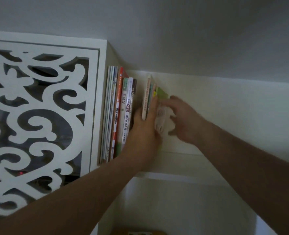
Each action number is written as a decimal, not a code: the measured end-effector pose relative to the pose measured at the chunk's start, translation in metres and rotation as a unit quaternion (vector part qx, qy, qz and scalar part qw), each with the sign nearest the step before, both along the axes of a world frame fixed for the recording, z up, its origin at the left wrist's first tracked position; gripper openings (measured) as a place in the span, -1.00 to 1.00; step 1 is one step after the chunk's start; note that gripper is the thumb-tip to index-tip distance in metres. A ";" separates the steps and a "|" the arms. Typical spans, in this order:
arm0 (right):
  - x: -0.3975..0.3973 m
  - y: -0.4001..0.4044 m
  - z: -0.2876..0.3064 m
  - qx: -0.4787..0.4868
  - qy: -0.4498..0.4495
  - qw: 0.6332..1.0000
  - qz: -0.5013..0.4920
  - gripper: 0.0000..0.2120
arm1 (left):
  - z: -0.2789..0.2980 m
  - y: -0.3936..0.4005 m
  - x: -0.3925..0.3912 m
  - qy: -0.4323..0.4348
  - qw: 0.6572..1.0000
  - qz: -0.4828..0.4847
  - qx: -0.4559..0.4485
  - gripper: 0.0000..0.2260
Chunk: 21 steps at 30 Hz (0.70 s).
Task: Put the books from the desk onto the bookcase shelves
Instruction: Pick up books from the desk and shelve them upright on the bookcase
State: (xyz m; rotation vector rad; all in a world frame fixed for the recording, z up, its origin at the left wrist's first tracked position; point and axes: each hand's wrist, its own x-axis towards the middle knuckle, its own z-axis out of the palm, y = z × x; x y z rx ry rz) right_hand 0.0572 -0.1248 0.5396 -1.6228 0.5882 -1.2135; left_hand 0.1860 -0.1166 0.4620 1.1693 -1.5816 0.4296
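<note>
Fingers, left hand point(144, 131): thumb on the near left face and fingers point(153, 107) laid up the right side of a small upright bundle of books, gripping it between them.

Fingers, right hand point(182, 119): spread and loosely curled against the right side of the same bundle, pressing on a pale printed cover; blurred, so exact contact of each finger cannot be told.

Held bundle of books point(148, 95): several thin volumes, upright with a slight tilt, pinkish spine outermost on the left, teal, yellow and green edges behind it. Standing on the upper shelf, apart from the row to its left, a gap between them.

Pale printed book point(161, 119): rightmost of the bundle, between the 2 hands, print unreadable from blur.

Row of shelved books point(118, 116): upright, packed against the left wall of the compartment. From the left: several thin grey and white spines, 1 orange-red spine, 1 pale green spine, 1 white spine with dark characters, 1 dark spine at the right end, beside the left hand's thumb.

Upper shelf point(182, 154): cream board, carries both groups of books.

Bookcase point(225, 107): cream back panel behind the books; a lower compartment shows beneath the shelf.

Fretwork door panel point(38, 107): white, scroll-pattern cut-outs, immediately left of the book compartment.

Forearms: both bare, entering from the lower corners of the view.
</note>
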 end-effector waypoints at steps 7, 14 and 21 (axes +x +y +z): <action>0.029 -0.034 -0.066 -0.025 0.146 0.983 0.110 -0.41 | 0.000 0.054 0.023 -0.126 0.963 0.068 0.229 -0.03; 0.039 -0.048 -0.064 -0.149 0.240 0.957 0.071 -0.24 | 0.032 0.088 0.050 -0.274 0.945 0.173 -0.045 -0.63; 0.038 -0.050 -0.076 -0.208 0.300 0.931 0.002 -0.20 | 0.030 0.041 0.068 -0.363 0.881 0.305 0.007 -0.13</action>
